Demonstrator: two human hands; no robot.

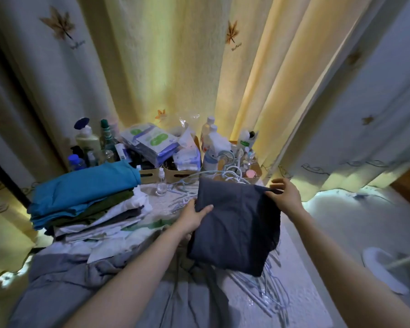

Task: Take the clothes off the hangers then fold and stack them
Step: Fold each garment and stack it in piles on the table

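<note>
A folded dark grey garment [234,223] hangs in the air above the table, held between both hands. My left hand [193,215] grips its left edge, thumb on top. My right hand [285,196] pinches its upper right corner. To the left stands a stack of folded clothes [85,202] with a teal piece on top, then dark green, white and grey ones. Empty white hangers lie behind the garment [182,190] and under it at the right [265,297]. A crumpled grey cloth [100,280] lies at the near edge.
Bottles [88,140], tissue packs [152,143] and cardboard boxes [175,175] of small items crowd the back of the table. A small clear spray bottle [161,183] stands in front of them. Yellow curtains hang behind. A white round object [384,268] sits at the lower right.
</note>
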